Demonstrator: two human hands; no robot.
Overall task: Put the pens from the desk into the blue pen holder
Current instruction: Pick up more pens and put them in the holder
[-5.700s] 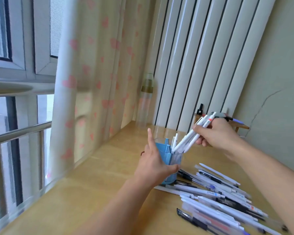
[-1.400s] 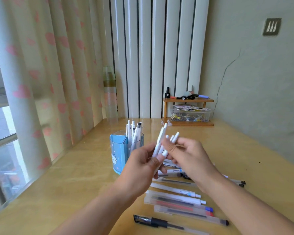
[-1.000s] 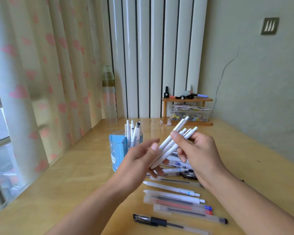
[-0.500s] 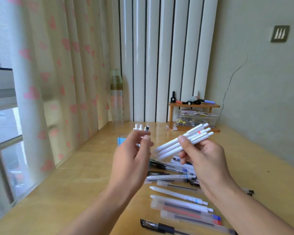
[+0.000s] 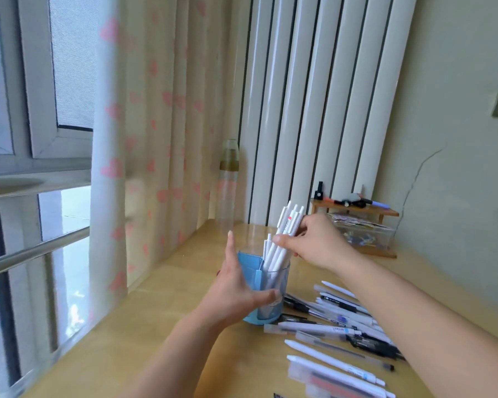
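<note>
left hand (image 5: 233, 291): wraps the side of the blue pen holder (image 5: 266, 288), thumb across its front wall, forefinger straight and pointing up beside its rim; grasping the holder.
right hand (image 5: 314, 242): grasping a bundle of white pens (image 5: 282, 239) between thumb and curled fingers, just above and to the right of the left hand.
bundle of white pens: tilted, tops leaning up and to the right; lower ends are down inside the holder; one pen shows a small red mark near its top.
blue pen holder: stands upright on the desk (image 5: 144, 326) under the right hand; its right part is see-through and pen barrels show through it; its left part is an opaque blue compartment; how many pens were already inside cannot be told.
loose pens (image 5: 337, 331): lie flat on the desk below the right forearm, just right of the holder; white, clear and black barrels, some overlapping.
desk: light wood, under both forearms.
bottle (image 5: 228, 185): tall and clear with an amber band, stands beyond the left hand, next to the curtain (image 5: 156, 124).
small wooden shelf (image 5: 357, 209): beyond the right hand, against the wall, with small items on top and a clear box (image 5: 365, 234) below.
image quality: slight motion blur at the left edge.
</note>
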